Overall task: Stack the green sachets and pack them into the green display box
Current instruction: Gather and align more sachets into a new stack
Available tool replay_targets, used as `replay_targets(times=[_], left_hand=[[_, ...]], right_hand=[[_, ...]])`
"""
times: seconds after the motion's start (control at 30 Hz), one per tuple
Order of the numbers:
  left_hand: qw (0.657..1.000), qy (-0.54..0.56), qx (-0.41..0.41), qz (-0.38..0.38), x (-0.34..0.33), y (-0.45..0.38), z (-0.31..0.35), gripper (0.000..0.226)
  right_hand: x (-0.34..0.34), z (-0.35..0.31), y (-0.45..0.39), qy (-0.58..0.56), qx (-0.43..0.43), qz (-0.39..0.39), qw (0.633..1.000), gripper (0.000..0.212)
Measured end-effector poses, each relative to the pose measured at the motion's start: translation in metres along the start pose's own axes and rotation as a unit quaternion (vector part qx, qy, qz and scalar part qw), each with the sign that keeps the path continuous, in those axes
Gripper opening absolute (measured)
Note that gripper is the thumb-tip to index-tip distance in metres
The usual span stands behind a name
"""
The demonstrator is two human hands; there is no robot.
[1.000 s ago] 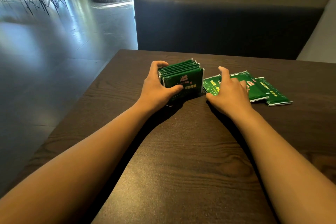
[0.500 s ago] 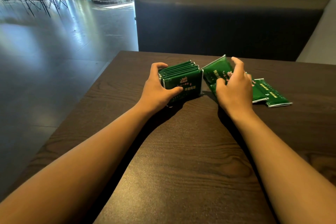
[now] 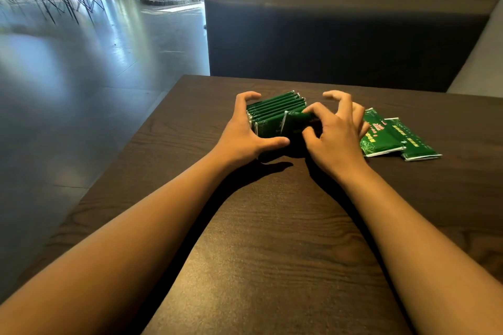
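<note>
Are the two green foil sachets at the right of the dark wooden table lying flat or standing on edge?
Lying flat: both loose green foil sachets show their printed faces upward on the dark wooden table, overlapping.

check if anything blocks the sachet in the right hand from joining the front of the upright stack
Nothing separate visibly does. The right hand holds the sachet right at the near face of the stack. The left hand grips the stack, its thumb low across that face, under the incoming sachet. Two loose sachets lie to the right.
</note>
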State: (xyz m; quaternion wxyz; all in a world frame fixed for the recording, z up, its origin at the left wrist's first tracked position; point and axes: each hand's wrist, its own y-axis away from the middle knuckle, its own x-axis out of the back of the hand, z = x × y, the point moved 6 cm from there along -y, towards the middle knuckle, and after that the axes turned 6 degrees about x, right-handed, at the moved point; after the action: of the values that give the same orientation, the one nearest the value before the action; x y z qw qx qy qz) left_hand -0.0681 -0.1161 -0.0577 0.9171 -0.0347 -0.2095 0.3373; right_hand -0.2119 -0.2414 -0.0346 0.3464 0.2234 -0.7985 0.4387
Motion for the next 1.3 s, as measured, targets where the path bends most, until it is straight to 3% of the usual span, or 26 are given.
replay_targets(times=[0.17,0.3,0.4,0.57,0.73,0.83,0.97,1.07,1.2,1.3], left_hand=[[1.0,0.009,-0.002,-0.004,-0.001,0.0,-0.001,0.095],[1.0,-0.004,-0.007,-0.004,-0.002,-0.001,-0.001,0.087],[1.0,-0.002,-0.01,-0.002,0.0,-0.001,0.0,0.084],[0.999,0.02,-0.009,-0.038,-0.003,0.003,0.004,0.084],[0.996,0.009,-0.01,-0.091,-0.008,0.004,0.004,0.094],[0.996,0.005,0.001,-0.087,-0.009,0.004,0.003,0.102],[0.998,-0.003,-0.008,-0.058,-0.006,0.003,0.003,0.093],[0.999,-0.012,-0.008,-0.039,-0.003,0.005,0.004,0.086],[1.0,-0.02,-0.002,-0.008,0.001,0.005,0.005,0.08],[1.0,-0.019,0.0,-0.001,0.002,0.005,0.005,0.078]], right_hand=[[-0.005,-0.008,0.002,-0.096,0.029,-0.054,0.993,0.035],[-0.003,-0.01,0.003,-0.162,0.032,-0.027,0.986,0.052],[-0.003,-0.005,0.003,-0.257,-0.042,-0.014,0.965,0.052],[-0.009,0.007,0.003,-0.308,-0.106,-0.031,0.945,0.057],[-0.016,0.003,0.005,-0.349,-0.085,-0.09,0.929,0.054],[-0.015,0.002,0.005,-0.341,-0.065,-0.096,0.933,0.054],[-0.016,0.005,0.005,-0.32,-0.064,-0.102,0.94,0.06],[-0.011,0.012,0.001,-0.268,-0.083,-0.037,0.959,0.06],[0.004,0.034,-0.001,-0.127,-0.152,0.035,0.98,0.055],[0.008,0.052,0.002,0.046,-0.192,-0.036,0.98,0.071]])
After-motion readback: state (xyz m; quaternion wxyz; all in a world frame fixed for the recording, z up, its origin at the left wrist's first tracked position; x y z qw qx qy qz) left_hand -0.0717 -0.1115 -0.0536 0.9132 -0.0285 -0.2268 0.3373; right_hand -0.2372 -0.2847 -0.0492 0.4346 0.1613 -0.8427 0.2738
